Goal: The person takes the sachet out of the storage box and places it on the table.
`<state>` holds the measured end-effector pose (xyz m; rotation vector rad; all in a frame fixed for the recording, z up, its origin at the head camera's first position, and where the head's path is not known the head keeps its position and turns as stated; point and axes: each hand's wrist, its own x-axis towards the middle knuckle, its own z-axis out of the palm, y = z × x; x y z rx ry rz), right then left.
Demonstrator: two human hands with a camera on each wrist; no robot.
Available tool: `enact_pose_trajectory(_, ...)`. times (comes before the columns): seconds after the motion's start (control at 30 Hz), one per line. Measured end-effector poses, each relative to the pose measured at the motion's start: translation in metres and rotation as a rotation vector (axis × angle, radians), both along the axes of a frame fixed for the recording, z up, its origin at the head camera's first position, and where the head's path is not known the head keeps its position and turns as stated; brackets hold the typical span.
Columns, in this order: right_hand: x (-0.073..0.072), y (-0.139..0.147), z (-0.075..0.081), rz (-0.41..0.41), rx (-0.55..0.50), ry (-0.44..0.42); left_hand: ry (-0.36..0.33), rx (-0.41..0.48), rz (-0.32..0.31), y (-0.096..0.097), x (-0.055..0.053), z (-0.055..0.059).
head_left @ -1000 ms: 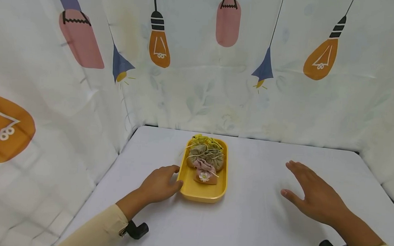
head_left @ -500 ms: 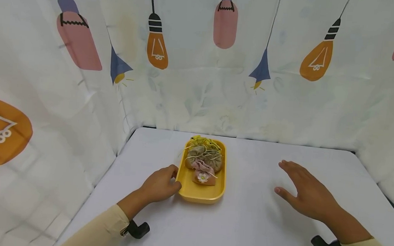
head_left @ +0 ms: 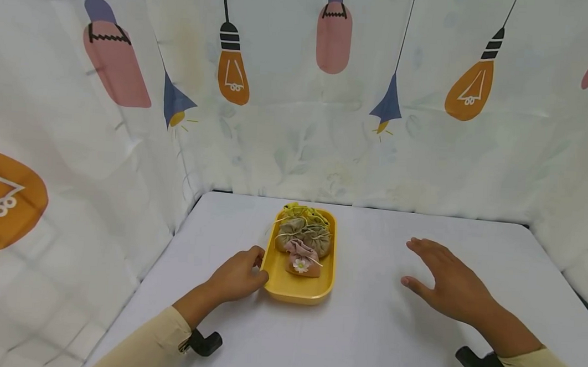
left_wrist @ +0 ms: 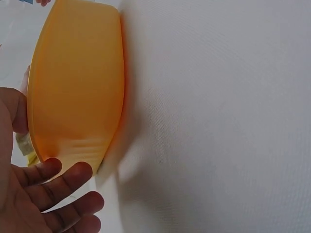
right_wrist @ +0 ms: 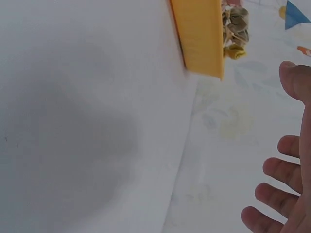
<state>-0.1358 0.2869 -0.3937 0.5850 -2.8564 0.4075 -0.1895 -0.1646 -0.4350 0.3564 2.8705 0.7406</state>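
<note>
A yellow tray (head_left: 295, 293) stands on the white table, its outer wall (left_wrist: 77, 73) large in the left wrist view. In it lie small drawstring pouches: a pink one with a white flower (head_left: 303, 264) in front, grey-green ones (head_left: 317, 237) behind, and yellow ones (head_left: 296, 210) at the far end. My left hand (head_left: 236, 276) holds the tray's left side near the front corner, thumb at the rim, fingertips by the outer wall. Well to the right of the tray, my right hand (head_left: 450, 286) hovers over the table with fingers extended, holding nothing.
White table (head_left: 366, 331) reaches back to a curtain (head_left: 276, 149) printed with lamps and bulbs. Another curtain side rises close along the left edge. Black camera mounts (head_left: 204, 343) sit at both wrists, below beige sleeves (head_left: 148, 342).
My right hand has moved a little left, toward the tray. The left hand's fingers have drawn in slightly at the tray's edge. The tray and pouches keep their places on the table.
</note>
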Motion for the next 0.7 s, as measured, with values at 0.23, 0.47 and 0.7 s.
enact_pose_trajectory(0.23,-0.006,-0.009,-0.004,0.012,-0.021,-0.017,-0.013,0.1,-0.025,-0.007,0.0,-0.003)
enact_pose_trajectory(0.47,-0.011,-0.02,-0.003,0.0,-0.059,-0.072,-0.042,0.151,-0.026,-0.01,0.001,-0.004)
enact_pose_trajectory(0.7,-0.019,-0.032,-0.006,0.01,-0.097,-0.111,-0.055,0.157,0.001,-0.009,0.001,-0.005)
